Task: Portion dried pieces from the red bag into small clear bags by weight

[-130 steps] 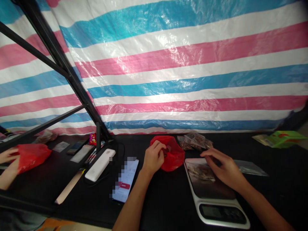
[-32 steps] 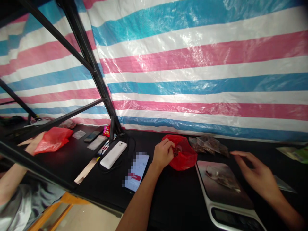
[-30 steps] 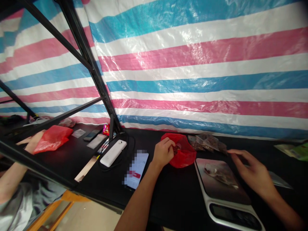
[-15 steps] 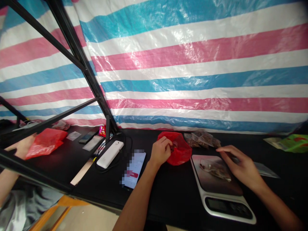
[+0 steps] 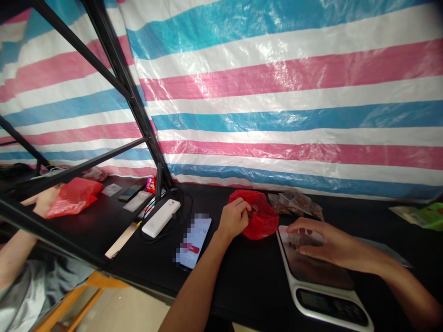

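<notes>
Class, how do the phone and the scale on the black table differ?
The scale is larger than the phone. The phone's screen is brightly lit, while the scale's display looks dark. The right hand is over the scale; no hand is over the phone. Both lie on the table.

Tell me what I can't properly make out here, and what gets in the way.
All in the head view:
Small plastic bag on the scale: mostly hidden by the right hand, so any grip is unclear.
Scale display: too dark and blurred to read.
Red bag at the left hand: that hand covers part of its opening.
Green packet: cut off by the right edge.
Phone screen: partly covered by blocky pixels.
</notes>
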Demonstrator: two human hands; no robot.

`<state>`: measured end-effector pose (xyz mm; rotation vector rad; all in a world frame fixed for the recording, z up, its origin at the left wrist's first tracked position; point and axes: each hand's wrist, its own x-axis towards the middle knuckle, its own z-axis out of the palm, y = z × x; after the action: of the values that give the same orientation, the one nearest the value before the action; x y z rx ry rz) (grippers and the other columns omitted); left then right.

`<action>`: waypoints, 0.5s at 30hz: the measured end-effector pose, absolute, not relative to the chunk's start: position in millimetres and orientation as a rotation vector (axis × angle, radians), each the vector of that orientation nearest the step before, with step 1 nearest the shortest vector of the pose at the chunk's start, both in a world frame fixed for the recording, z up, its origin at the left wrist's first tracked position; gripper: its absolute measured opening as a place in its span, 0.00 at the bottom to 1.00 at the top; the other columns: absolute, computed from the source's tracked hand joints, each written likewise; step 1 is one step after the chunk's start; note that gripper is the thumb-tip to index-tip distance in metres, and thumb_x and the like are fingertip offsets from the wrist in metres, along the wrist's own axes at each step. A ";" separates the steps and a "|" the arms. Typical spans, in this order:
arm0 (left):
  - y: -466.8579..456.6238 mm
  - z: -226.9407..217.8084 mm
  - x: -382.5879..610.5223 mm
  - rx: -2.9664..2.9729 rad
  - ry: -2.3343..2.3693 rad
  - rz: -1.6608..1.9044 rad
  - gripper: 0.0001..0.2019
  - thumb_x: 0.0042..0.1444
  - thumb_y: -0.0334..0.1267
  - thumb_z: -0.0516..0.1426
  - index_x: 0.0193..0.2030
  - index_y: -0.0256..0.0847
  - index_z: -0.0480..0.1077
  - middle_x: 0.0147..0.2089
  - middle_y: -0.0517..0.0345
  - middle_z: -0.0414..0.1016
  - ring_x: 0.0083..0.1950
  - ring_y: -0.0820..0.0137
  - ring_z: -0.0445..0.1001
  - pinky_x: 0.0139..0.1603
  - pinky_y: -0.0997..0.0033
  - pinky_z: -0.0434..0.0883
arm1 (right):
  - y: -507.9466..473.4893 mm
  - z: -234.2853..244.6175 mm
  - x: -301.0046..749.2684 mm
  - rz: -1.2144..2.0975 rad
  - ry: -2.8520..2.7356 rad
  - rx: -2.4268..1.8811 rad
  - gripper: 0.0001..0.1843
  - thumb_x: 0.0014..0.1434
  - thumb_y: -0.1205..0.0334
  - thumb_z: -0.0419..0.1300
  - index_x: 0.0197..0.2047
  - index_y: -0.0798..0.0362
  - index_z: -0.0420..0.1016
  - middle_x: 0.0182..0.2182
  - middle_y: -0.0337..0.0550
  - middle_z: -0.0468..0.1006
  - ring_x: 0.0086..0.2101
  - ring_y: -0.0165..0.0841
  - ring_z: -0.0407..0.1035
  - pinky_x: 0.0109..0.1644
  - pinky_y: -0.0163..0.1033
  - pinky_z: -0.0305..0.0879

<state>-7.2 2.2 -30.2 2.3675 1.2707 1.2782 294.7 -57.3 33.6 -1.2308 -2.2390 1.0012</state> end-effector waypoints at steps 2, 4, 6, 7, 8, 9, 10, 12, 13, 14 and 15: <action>1.9 -29.9 -6.4 2.376 1.248 1.279 0.16 0.58 0.20 0.52 0.36 0.43 0.76 0.38 0.59 0.78 0.39 0.70 0.77 0.42 0.73 0.72 | -45.8 36.1 288.9 1.044 -2.230 -1.208 0.17 0.65 0.43 0.66 0.46 0.46 0.85 0.43 0.45 0.85 0.44 0.45 0.79 0.51 0.46 0.76; 0.8 -28.3 -5.2 2.390 1.216 1.286 0.15 0.58 0.20 0.52 0.36 0.43 0.75 0.38 0.58 0.78 0.38 0.70 0.77 0.42 0.73 0.73 | -31.7 36.2 282.6 1.065 -2.173 -1.165 0.19 0.66 0.41 0.64 0.39 0.49 0.83 0.36 0.44 0.83 0.38 0.41 0.77 0.45 0.43 0.75; -1.9 -24.5 -3.3 2.409 1.172 1.290 0.14 0.57 0.20 0.52 0.37 0.43 0.75 0.38 0.58 0.78 0.38 0.70 0.77 0.42 0.73 0.73 | -18.4 34.8 274.0 1.049 -2.048 -1.120 0.20 0.64 0.40 0.66 0.37 0.50 0.81 0.34 0.43 0.81 0.36 0.39 0.76 0.42 0.41 0.74; -4.0 -21.7 -1.9 2.418 1.146 1.288 0.14 0.58 0.21 0.53 0.38 0.43 0.75 0.39 0.57 0.78 0.39 0.70 0.77 0.42 0.72 0.73 | -13.3 33.5 268.4 1.023 -1.966 -1.103 0.21 0.62 0.39 0.68 0.37 0.51 0.81 0.34 0.43 0.81 0.36 0.39 0.76 0.41 0.41 0.74; -6.7 -18.6 -0.1 2.427 1.113 1.275 0.13 0.58 0.22 0.54 0.40 0.43 0.75 0.40 0.56 0.78 0.40 0.69 0.77 0.43 0.71 0.74 | -9.7 31.8 262.2 0.986 -1.875 -1.085 0.22 0.61 0.39 0.69 0.38 0.51 0.80 0.34 0.43 0.81 0.36 0.39 0.76 0.42 0.41 0.74; -9.7 -15.5 2.2 2.430 1.089 1.258 0.13 0.59 0.23 0.54 0.43 0.43 0.75 0.41 0.56 0.78 0.40 0.68 0.77 0.44 0.70 0.75 | -7.8 29.4 255.5 0.941 -1.781 -1.064 0.22 0.59 0.38 0.70 0.38 0.50 0.80 0.34 0.43 0.80 0.36 0.39 0.76 0.42 0.41 0.75; -12.9 -12.6 4.9 2.424 1.075 1.240 0.12 0.62 0.25 0.55 0.47 0.43 0.75 0.42 0.55 0.78 0.41 0.68 0.78 0.45 0.69 0.75 | -7.5 26.3 248.8 0.894 -1.696 -1.037 0.23 0.58 0.38 0.71 0.38 0.50 0.79 0.34 0.43 0.80 0.37 0.39 0.76 0.43 0.41 0.76; -18.8 -9.0 11.5 2.405 1.061 1.192 0.13 0.64 0.32 0.59 0.55 0.43 0.73 0.47 0.53 0.79 0.48 0.64 0.79 0.51 0.65 0.77 | -11.1 18.3 237.1 0.838 -1.588 -0.975 0.22 0.57 0.39 0.71 0.37 0.49 0.78 0.34 0.43 0.79 0.36 0.39 0.76 0.42 0.42 0.77; -21.2 -8.7 15.0 2.387 1.065 1.166 0.15 0.64 0.35 0.61 0.57 0.44 0.71 0.50 0.51 0.80 0.51 0.62 0.79 0.55 0.63 0.77 | -14.3 13.8 232.8 0.835 -1.583 -0.955 0.20 0.59 0.40 0.71 0.37 0.48 0.78 0.34 0.42 0.79 0.36 0.39 0.76 0.42 0.41 0.78; -23.0 -9.6 18.4 2.365 1.058 1.140 0.16 0.65 0.38 0.61 0.59 0.43 0.70 0.53 0.50 0.80 0.54 0.60 0.79 0.57 0.61 0.77 | -17.8 9.4 229.8 0.839 -1.601 -0.949 0.18 0.60 0.42 0.70 0.37 0.48 0.78 0.34 0.42 0.79 0.37 0.39 0.77 0.42 0.41 0.78; -24.2 -11.4 21.4 2.345 1.049 1.117 0.17 0.66 0.40 0.62 0.60 0.43 0.69 0.55 0.49 0.80 0.56 0.59 0.79 0.59 0.59 0.76 | -21.5 5.4 228.2 0.838 -1.623 -0.950 0.16 0.62 0.43 0.70 0.37 0.47 0.79 0.35 0.43 0.79 0.37 0.39 0.77 0.43 0.42 0.79</action>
<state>21.4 -24.2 -11.4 2.3449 1.0489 1.1174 228.2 -21.5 5.4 -0.9495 -1.6232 0.8383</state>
